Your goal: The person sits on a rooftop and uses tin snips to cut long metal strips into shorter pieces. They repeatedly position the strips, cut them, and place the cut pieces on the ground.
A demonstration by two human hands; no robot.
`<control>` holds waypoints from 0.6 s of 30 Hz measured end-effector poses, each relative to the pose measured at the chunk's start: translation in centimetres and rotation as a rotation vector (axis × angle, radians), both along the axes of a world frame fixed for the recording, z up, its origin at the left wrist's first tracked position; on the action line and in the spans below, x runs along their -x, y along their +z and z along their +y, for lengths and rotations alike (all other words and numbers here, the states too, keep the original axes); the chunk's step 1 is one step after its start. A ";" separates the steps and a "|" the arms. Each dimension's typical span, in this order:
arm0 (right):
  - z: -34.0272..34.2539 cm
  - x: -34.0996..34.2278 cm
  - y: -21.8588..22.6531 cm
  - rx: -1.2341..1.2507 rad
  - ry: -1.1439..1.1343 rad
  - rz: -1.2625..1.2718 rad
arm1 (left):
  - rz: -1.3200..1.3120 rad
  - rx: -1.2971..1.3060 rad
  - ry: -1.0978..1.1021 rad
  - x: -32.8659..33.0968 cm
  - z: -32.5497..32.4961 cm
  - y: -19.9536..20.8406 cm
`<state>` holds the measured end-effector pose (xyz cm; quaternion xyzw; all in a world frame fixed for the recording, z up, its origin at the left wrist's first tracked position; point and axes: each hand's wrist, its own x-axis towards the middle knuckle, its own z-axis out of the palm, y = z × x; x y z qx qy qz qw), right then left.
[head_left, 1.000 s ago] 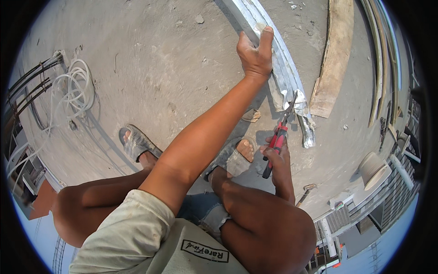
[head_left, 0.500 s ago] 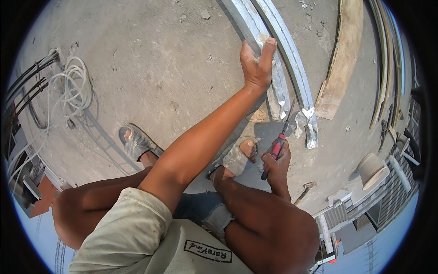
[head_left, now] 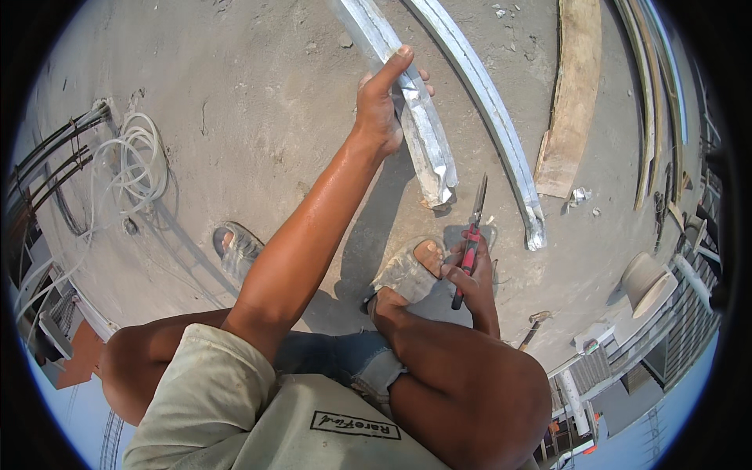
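My left hand (head_left: 384, 110) is wrapped round a long silver sheet-metal strip (head_left: 427, 149), thumb on top. Its near end is crumpled and folded, and it looks lifted, with a shadow beside it. In my right hand (head_left: 478, 283) is a pair of tin snips (head_left: 471, 251) with red and black handles. Their grey blades point up and away, just right of the strip's crumpled end, and look nearly together. A second silver metal strip (head_left: 489, 106) lies on the ground to the right, its near end bent. Part of my right hand's fingers is hidden behind the handles.
A wooden plank (head_left: 570, 117) lies right of the strips, with a silver scrap (head_left: 580, 196) by its near end. A hammer (head_left: 536, 327), a pale bucket (head_left: 648, 283) and long bars (head_left: 650, 94) are farther right. Coiled clear hose (head_left: 145, 168) lies left.
My left hand has moved left with its strip, away from the second strip. The second strip's end shows no torn flap now, and a scrap lies by the plank. The snips have turned more upright.
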<state>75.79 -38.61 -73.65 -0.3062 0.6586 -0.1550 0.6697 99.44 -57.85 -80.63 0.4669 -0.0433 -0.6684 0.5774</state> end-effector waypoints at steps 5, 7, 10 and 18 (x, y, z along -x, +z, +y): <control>-0.2 -1.2 -0.7 0.118 0.275 0.180 | 0.079 0.011 0.023 -1.4 1.1 0.7; -0.1 -1.5 -1.2 0.141 0.420 0.382 | 0.116 0.056 0.030 -1.8 1.6 1.3; 0.3 -1.7 -2.1 0.161 0.530 0.480 | 0.243 0.113 -0.023 -2.4 1.4 2.0; 0.9 -1.8 -3.1 0.175 0.494 0.442 | 0.317 0.041 -0.058 -2.2 -0.1 1.9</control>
